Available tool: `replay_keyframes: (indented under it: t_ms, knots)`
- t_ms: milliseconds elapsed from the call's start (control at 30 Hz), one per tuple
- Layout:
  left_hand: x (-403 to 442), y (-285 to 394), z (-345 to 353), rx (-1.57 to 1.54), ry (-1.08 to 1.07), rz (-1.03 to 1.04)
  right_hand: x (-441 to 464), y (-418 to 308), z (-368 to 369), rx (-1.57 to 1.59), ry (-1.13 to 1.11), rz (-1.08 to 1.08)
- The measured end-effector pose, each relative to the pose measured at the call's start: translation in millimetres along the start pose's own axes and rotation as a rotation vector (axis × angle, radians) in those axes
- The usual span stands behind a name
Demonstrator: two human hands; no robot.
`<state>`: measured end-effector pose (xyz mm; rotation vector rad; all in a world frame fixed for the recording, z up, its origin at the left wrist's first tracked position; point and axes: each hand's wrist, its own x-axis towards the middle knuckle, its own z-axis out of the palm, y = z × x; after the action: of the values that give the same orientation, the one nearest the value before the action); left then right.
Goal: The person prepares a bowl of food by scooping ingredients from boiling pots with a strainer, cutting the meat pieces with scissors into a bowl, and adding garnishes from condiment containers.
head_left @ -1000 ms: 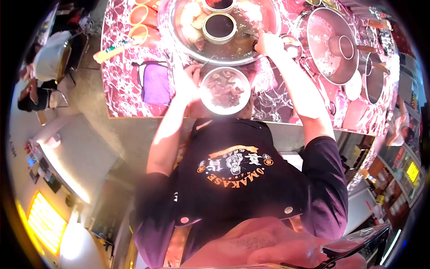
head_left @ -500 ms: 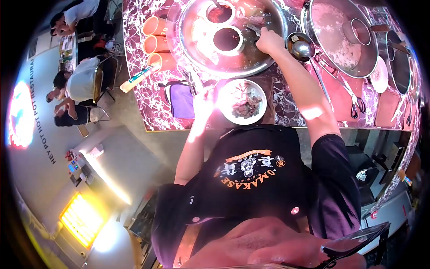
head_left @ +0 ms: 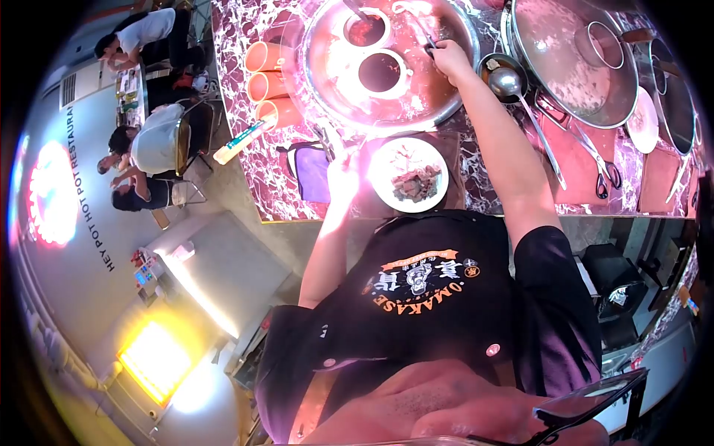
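Observation:
My right hand is closed around slim metal tongs over the big round pot. At their far end is a pale piece of food at the pot's top edge. Inside the pot stand two round containers, one with red contents and one with dark liquid. My left hand, washed out by glare, is closed around a silver metal tool whose kind I cannot make out. Beside that hand is a white bowl of cut meat pieces.
A ladle rests in a small dish right of the pot. Further right are a second large pot, scissors and a pale plate. Orange cups, a labelled stick and a purple pouch lie left. People sit far left.
My right hand has drawn up the pot, and the tongs now point to its top edge, where the pale food piece shows. My left hand stays beside the bowl. The view has shifted slightly.

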<state>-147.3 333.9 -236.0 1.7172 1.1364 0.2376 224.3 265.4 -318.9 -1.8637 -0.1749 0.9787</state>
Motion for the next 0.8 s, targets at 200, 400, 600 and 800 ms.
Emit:
replay_keyframes:
  t_ms: [200, 400, 600, 800]
  knots:
    - [-11, 31, 7, -0.106, 0.003, -0.025, -38, -7, 0, 0.711, -0.113, 0.135]
    - [-10, 15, 4, -0.111, 0.0, 0.003, -77, -12, 16, 1.085, -0.001, 0.217]
    - [-3, -21, -5, -0.112, 0.012, 0.031, -108, 5, 19, 1.161, -0.021, 0.328]
    - [-9, -5, -9, -0.159, 0.031, -0.004, -136, 18, -2, 0.941, -0.1, 0.392]
